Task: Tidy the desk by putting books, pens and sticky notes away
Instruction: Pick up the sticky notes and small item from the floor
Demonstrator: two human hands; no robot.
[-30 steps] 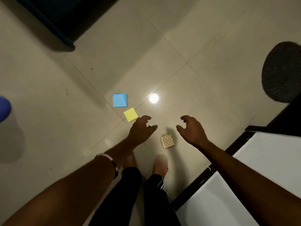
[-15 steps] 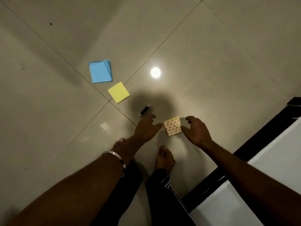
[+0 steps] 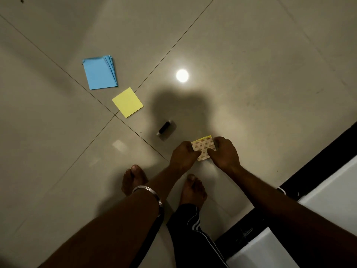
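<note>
Both my hands grip a small patterned sticky-note pad [image 3: 203, 147] low over the tiled floor; yellow sheets show at its top edge. My left hand [image 3: 183, 154] pinches its left side and my right hand [image 3: 225, 151] holds its right side. A yellow sticky-note pad [image 3: 127, 102] lies flat on the floor up and to the left. Beyond it lies a blue sticky-note pad [image 3: 100, 72] with fanned sheets. A short black pen-like object [image 3: 164, 127] lies on the floor between the yellow pad and my hands.
My two bare feet [image 3: 135, 178] stand on the glossy beige tiles just under my hands. A white desk top with a black edge [image 3: 318, 171] fills the lower right corner. A bright lamp reflection [image 3: 182, 75] shines on the floor.
I have bent closer to the floor. Both hands have closed on the patterned pad, which was lying free between them. The black object, half hidden by my left hand, now lies uncovered.
</note>
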